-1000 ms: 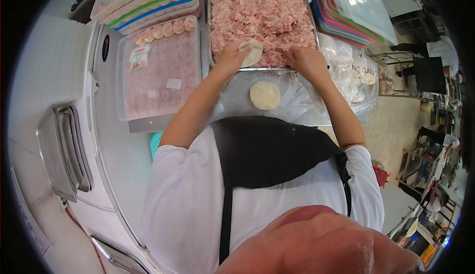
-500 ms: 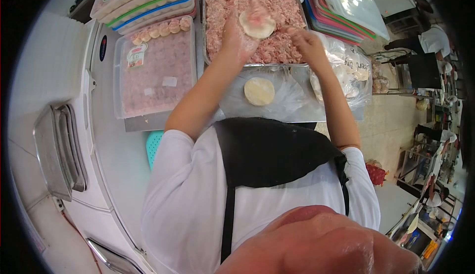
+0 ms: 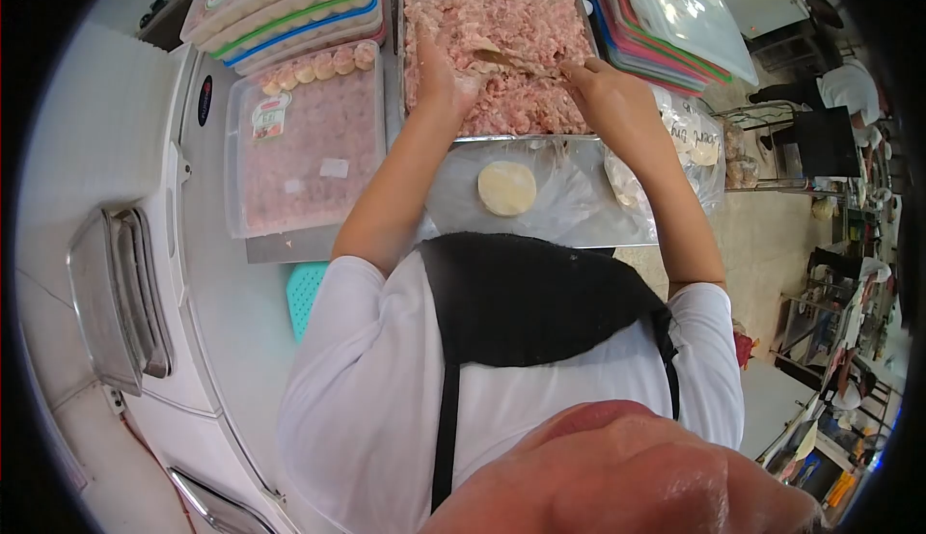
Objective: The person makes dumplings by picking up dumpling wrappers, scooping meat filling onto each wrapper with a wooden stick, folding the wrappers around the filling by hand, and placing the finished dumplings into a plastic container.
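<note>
My left hand point(image 3: 443, 88) is cupped over the near left part of a metal tray point(image 3: 502, 137) filled with raw ground meat point(image 3: 502, 3). The round dough wrapper in it is mostly hidden, turned edge-on among the meat. My right hand point(image 3: 608, 95) is closed on the end of a thin, flat spatula point(image 3: 511, 59). The spatula's blade, smeared with meat, points left and lies close to my left fingers. Between the tray and my apron, a small stack of round dough wrappers point(image 3: 506, 189) rests on clear plastic.
On the left are a lidded plastic container point(image 3: 309, 148) of dumplings and a stack of similar containers point(image 3: 289, 3). Coloured lids point(image 3: 666, 13) are piled at the right. A plastic bag of wrappers point(image 3: 675, 148) lies near my right forearm. Other people work far right.
My left hand has tilted, so the wrapper's pale round face no longer shows. My right hand has moved slightly, and the spatula now reaches left toward the left hand.
</note>
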### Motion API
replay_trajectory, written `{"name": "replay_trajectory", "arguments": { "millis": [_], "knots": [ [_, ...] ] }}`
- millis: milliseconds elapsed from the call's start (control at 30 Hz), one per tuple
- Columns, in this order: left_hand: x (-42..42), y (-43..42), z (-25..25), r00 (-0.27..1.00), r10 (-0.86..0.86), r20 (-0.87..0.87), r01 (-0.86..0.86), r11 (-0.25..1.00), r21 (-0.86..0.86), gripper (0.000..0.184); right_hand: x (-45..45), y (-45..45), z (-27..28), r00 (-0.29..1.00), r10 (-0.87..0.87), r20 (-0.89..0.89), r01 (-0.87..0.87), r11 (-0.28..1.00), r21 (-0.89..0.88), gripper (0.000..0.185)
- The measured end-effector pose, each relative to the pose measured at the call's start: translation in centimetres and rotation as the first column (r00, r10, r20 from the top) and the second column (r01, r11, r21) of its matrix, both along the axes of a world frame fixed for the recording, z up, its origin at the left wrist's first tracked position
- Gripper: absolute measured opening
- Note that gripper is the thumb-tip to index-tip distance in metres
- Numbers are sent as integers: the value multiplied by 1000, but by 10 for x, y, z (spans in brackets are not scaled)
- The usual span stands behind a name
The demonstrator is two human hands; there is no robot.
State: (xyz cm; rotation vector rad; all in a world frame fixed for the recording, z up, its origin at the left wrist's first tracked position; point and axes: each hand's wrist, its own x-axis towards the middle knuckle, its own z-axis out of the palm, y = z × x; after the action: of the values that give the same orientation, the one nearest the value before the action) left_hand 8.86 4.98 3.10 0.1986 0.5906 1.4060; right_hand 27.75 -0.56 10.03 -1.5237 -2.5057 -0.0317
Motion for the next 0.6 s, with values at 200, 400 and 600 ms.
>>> {"name": "replay_trajectory", "arguments": {
  "millis": [200, 400, 600],
  "knots": [
    [-16, 23, -22, 997, -8, -80, 11, 999, 40, 65, 16, 28, -31, 979, 130, -157, -133, 991, -9, 25],
    [-33, 8, 2, 868, -154, -473, 314, 907, 281, 66, 40, 28, -12, 796, -96, -598, -68, 967, -246, 26],
    [-43, 14, 37, 241, 440, -865, 615, 620, 487, 73, 53, 30, -9, 856, -168, -490, -170, 803, -572, 28]
  ]
}}
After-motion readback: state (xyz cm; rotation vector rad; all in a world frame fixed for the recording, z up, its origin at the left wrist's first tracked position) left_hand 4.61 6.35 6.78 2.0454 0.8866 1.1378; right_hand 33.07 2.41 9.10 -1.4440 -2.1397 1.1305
